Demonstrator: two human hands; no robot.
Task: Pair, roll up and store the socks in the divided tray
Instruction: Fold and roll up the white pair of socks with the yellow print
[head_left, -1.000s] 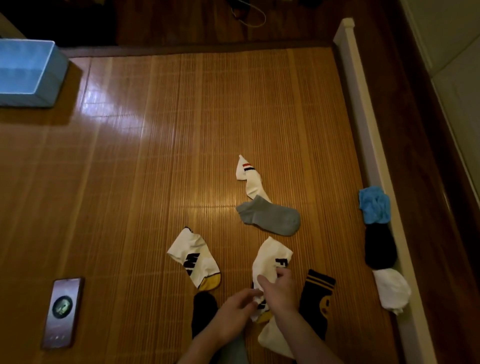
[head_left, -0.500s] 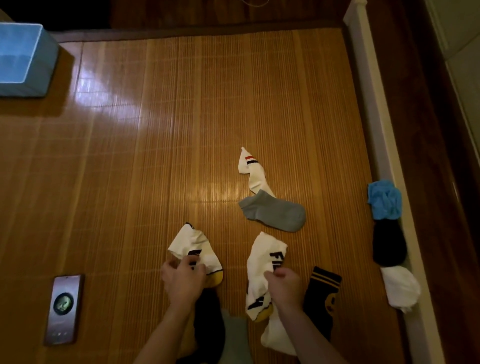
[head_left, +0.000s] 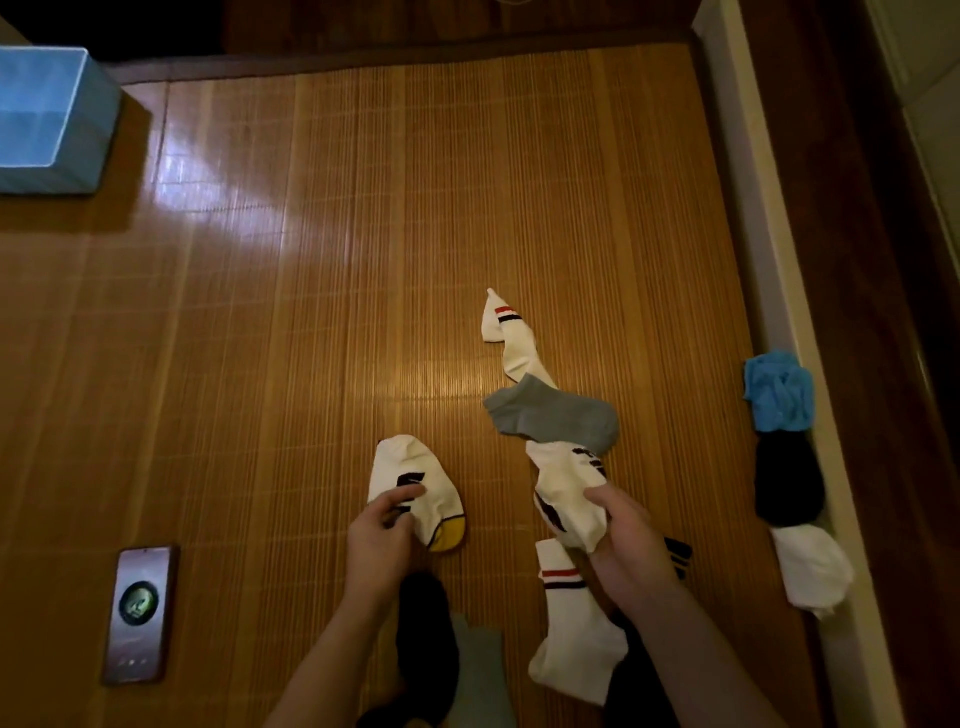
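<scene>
Hands work apart: the left hand (head_left: 382, 530) pinches the yellow-toed sock (head_left: 410, 467), which lies flat on the bamboo mat (head_left: 363, 260). The right hand (head_left: 626, 540) grips its lettered sock (head_left: 561, 483) partner, whose far end meets the grey sock (head_left: 556, 415). These two look like the pair being matched. To do it well, lift the lettered one free so the grey one isn't dragged. Then lay it on its mate with cuffs and toes aligned, smooth it, and roll tightly from the toe. Three rolled bundles, blue (head_left: 779, 389), black (head_left: 787, 478) and white (head_left: 813, 566), sit in a row against the white rail (head_left: 753, 208), in no tray I can make out. A blue box (head_left: 47, 114) stands well apart at far left. No socks show inside it, and I cannot tell whether it has dividers.
</scene>
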